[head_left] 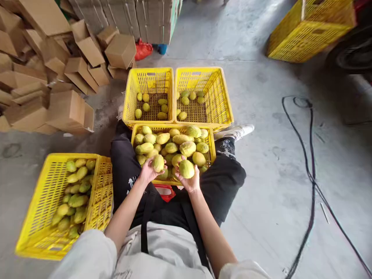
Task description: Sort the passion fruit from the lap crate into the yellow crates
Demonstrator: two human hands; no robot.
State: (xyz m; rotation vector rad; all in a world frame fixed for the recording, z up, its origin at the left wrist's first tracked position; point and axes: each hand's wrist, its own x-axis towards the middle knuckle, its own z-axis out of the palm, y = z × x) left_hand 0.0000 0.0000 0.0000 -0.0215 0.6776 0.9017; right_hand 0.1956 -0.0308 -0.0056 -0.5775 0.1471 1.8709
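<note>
My left hand [148, 173] is closed round a yellow-green papaya [158, 163]. In my right hand [192, 183] sits a second, rounder papaya [186, 169], its fingers curled about the underside. Both fruits are held over the near edge of a yellow plastic crate [212, 144] between my legs. Many papayas [171, 147], some long and some round, are piled in that crate. Just beyond it stand two more yellow crates side by side. Several papayas lie on the floor of the left crate [148, 117], and several more in the right crate [219, 97].
At my left a tilted yellow crate [37, 201] holds many greener papayas [77, 200]. Cardboard boxes [66, 108] are heaped at the upper left. A yellow crate [302, 40] stands at the far right, and a black cable [312, 178] runs across the floor.
</note>
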